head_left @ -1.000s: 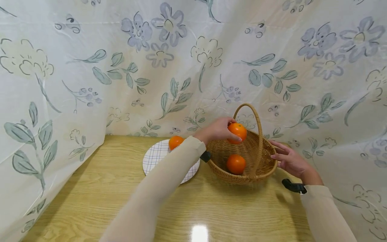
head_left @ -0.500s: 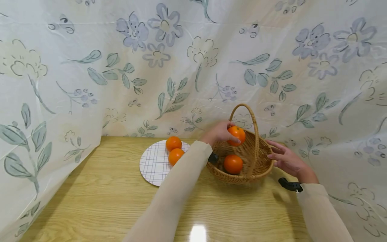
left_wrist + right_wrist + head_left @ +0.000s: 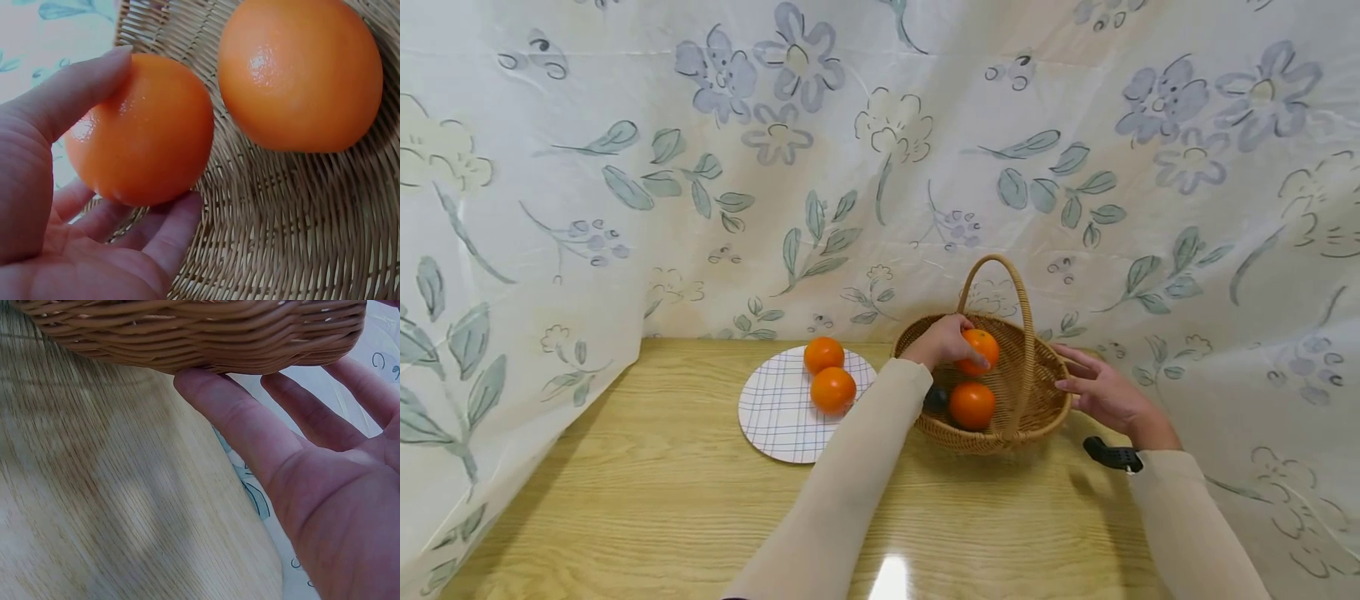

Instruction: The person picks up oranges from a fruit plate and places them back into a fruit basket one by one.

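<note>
My left hand (image 3: 947,343) is inside the wicker basket (image 3: 1047,408) and grips an orange (image 3: 985,348) between thumb and fingers. In the left wrist view, the thumb lies over the top of that held orange (image 3: 147,134) and the fingers are beneath it. A second orange (image 3: 972,406) sits in the basket, close to the held one. My right hand (image 3: 1108,396) is at the basket's right side, its fingers fairly straight. In the right wrist view, the fingertips (image 3: 194,384) touch the outside of the woven wall (image 3: 206,337).
A round white checked plate (image 3: 775,412) lies left of the basket. On it are two oranges, one farther back (image 3: 823,356) and one nearer (image 3: 832,390). The basket's tall handle (image 3: 1024,333) arches beside my left hand. Patterned cloth (image 3: 737,208) hangs behind the wooden table (image 3: 647,483).
My left hand has lowered the orange deeper into the basket, toward the other one. The plate's two oranges have come into fuller view. My right hand stays at the basket's side.
</note>
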Demonstrator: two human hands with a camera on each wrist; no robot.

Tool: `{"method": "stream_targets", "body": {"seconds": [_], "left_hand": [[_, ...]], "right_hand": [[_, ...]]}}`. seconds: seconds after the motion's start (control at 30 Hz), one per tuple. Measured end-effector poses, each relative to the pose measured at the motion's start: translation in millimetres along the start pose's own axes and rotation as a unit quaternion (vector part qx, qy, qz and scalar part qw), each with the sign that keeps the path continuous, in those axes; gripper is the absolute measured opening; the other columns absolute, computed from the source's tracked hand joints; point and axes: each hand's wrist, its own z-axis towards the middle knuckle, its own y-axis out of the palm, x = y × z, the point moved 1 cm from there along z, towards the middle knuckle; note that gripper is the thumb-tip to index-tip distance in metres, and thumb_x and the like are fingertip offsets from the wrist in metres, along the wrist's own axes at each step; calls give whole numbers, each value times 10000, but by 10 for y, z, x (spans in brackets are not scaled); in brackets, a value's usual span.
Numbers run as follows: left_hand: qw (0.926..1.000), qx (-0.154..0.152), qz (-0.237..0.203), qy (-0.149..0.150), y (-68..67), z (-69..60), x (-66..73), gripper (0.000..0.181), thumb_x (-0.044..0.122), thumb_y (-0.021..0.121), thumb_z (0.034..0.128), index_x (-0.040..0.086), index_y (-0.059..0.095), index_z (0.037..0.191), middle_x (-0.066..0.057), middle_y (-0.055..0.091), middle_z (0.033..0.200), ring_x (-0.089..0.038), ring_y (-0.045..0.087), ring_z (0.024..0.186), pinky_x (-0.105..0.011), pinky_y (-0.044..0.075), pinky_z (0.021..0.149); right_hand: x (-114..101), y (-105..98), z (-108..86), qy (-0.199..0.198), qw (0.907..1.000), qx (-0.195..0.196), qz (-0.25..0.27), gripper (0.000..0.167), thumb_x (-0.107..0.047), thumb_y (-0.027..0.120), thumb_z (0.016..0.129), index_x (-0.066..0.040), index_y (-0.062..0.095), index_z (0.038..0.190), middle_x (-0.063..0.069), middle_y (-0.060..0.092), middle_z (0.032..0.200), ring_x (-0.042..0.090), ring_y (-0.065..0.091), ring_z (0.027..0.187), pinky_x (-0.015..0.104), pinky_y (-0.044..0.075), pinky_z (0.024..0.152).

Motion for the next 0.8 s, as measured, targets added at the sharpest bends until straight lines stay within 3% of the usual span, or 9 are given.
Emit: {"method": "stream_targets", "body": {"seconds": [0.3, 0.53, 0.8], "left_hand": [[9983, 77, 495, -313, 79, 65, -5, 727, 265, 896, 790, 92, 561, 1411, -97, 619, 1338, -250, 614, 1121, -342, 533, 955], [9910, 13, 1255, -460, 111, 111, -17, 753, 322, 849, 841, 50, 517, 1459, -107, 592, 1404, -253, 582, 1248, -327, 486, 1053], [9901, -87, 1186, -746, 134, 80, -37, 604, 268, 872, 823, 16, 604, 1302, -94, 644, 1227, -210, 576, 989, -315, 515, 903]], "right_hand": [[20, -27, 19, -5, 10000, 40, 12, 805, 45, 570, 1003, -87, 114, 1652, -57, 517, 1430, 122, 654, 1208, 337, 606, 906], [23, -11, 43, 58, 9999, 97, 10, 811, 40, 591, 992, -105, 143, 1653, -6, 415, 1495, 122, 640, 1223, 343, 605, 909], [45, -31, 39, 67, 9998, 203, -35, 788, 54, 577, 993, -111, 174, 1649, 33, 376, 1525, 118, 641, 1218, 342, 607, 904]]}}
